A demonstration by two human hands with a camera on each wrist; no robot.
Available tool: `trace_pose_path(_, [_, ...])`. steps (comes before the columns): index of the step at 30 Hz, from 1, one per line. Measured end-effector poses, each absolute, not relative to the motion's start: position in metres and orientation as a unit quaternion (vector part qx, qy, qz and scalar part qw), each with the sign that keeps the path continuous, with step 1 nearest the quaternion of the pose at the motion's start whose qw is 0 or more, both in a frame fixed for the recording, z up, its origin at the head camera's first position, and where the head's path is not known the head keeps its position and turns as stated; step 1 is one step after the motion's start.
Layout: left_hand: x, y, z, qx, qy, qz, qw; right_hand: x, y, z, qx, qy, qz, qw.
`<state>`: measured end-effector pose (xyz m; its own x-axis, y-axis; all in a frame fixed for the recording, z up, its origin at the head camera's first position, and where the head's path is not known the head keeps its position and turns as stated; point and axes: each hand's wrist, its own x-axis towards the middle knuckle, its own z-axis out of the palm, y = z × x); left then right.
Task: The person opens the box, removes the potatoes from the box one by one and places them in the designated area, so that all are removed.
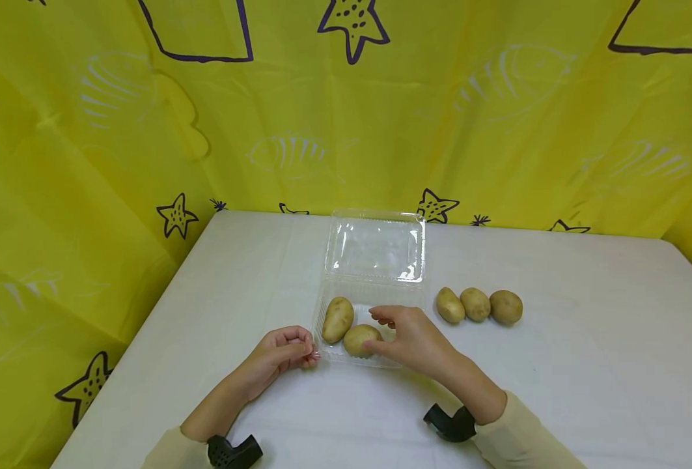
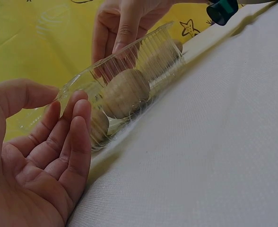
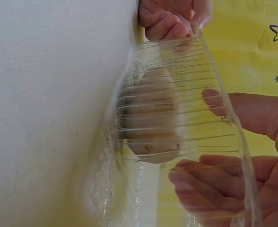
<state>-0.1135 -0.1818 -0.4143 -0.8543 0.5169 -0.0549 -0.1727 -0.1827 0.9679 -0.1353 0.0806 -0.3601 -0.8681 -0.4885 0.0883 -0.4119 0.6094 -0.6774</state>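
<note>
A clear plastic clamshell box (image 1: 381, 290) lies on the table with its lid (image 1: 376, 251) folded back. Inside are a long potato (image 1: 338, 320) at the left and a rounder potato (image 1: 360, 341) beside it. My left hand (image 1: 281, 360) pinches the box's front left corner between thumb and finger. Over the box's front right part is my right hand (image 1: 414, 337), thumb and fingers apart around a gap. In the right wrist view, no potato lies between those fingers. The left wrist view shows another potato (image 2: 162, 60) farther back; whether it is inside the box I cannot tell.
To the right of the box, three potatoes (image 1: 476, 305) stand in a row on the white tablecloth (image 1: 586, 345). A yellow patterned curtain (image 1: 299, 104) hangs behind the table and along its left side. The folded-back lid reaches the table's far edge.
</note>
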Motion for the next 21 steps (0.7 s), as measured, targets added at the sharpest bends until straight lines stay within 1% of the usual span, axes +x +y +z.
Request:
trace_pose_path(8, [-0.1132,-0.1818,-0.4131,0.14,0.598,0.755,0.23,-0.1358,0.077,-0.3639,-0.253,0.894,-0.365,0.062])
trace_pose_path(21, [-0.1141,-0.1821,-0.4148,0.148,0.596,0.756,0.228,-0.1368,0.0726,-0.3689,-0.27,0.891,-0.359,0.062])
